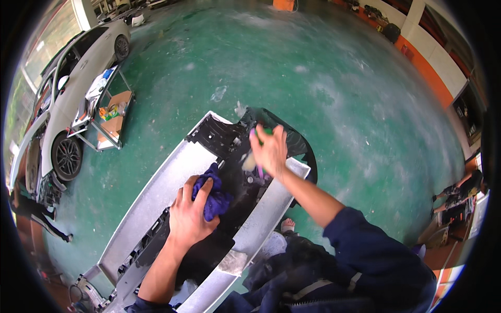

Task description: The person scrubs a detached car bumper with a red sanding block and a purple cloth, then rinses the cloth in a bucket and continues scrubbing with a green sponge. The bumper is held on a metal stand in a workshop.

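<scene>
My left hand (pixel 191 215) is closed on a crumpled purple cloth (pixel 213 194), resting over the black middle of a large car bumper (pixel 175 172). The bumper has whitish-grey outer faces and black plastic parts. Farther forward, my right hand (pixel 270 150) is bent round a small green and pink thing; the fingers cover most of it, and its kind cannot be made out. Just beside that hand shows a pale yellowish patch or piece (pixel 249 161), blurred. A whitish crumpled cloth or paper (pixel 233 262) lies on the bumper's near edge.
At the left stands a white car (pixel 86 57) with its front opened up. Next to it is a wheeled cart (pixel 112 122) holding a cardboard box and supplies. One person (pixel 39 208) is at the far left, another (pixel 462 190) at the far right. The floor (pixel 334 94) is green and dusty.
</scene>
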The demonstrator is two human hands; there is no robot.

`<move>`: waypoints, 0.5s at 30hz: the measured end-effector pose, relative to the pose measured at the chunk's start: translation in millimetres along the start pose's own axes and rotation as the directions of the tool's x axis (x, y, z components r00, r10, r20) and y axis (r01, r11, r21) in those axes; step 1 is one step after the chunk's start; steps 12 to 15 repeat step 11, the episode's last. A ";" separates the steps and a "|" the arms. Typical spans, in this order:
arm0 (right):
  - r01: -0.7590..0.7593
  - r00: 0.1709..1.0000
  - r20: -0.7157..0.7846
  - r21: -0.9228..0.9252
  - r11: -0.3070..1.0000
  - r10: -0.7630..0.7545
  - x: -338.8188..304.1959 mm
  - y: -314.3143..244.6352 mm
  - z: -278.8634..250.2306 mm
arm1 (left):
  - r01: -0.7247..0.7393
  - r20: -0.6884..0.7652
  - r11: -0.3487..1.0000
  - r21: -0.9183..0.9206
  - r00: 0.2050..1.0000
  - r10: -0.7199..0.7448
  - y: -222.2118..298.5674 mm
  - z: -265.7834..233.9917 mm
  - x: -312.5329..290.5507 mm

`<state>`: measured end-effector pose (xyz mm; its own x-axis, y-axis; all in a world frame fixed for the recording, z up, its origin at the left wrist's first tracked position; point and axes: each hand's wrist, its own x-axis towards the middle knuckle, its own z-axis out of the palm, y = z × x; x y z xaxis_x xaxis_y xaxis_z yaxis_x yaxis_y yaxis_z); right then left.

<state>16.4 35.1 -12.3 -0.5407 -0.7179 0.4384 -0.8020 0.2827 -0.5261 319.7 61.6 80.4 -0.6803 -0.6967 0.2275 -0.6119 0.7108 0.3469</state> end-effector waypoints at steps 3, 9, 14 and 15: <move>-0.082 0.997 -0.012 -0.061 0.995 0.081 9.2 -3.0 10.2 | -0.019 -0.010 1.000 -0.004 1.000 0.019 4.3 -1.1 -1.9; 0.133 0.991 -0.030 0.052 0.990 -0.131 -16.7 -27.3 5.1 | 0.009 -0.010 1.000 -0.003 1.000 -0.009 -1.0 -2.9 -4.2; -0.150 0.989 -0.012 0.005 0.989 0.150 25.9 -8.0 34.4 | -0.010 -0.003 1.000 0.012 1.000 0.010 0.1 -3.4 -2.0; -0.150 0.989 -0.012 0.005 0.989 0.150 25.9 -8.0 34.4 | -0.010 -0.003 1.000 0.012 1.000 0.010 0.1 -3.4 -2.0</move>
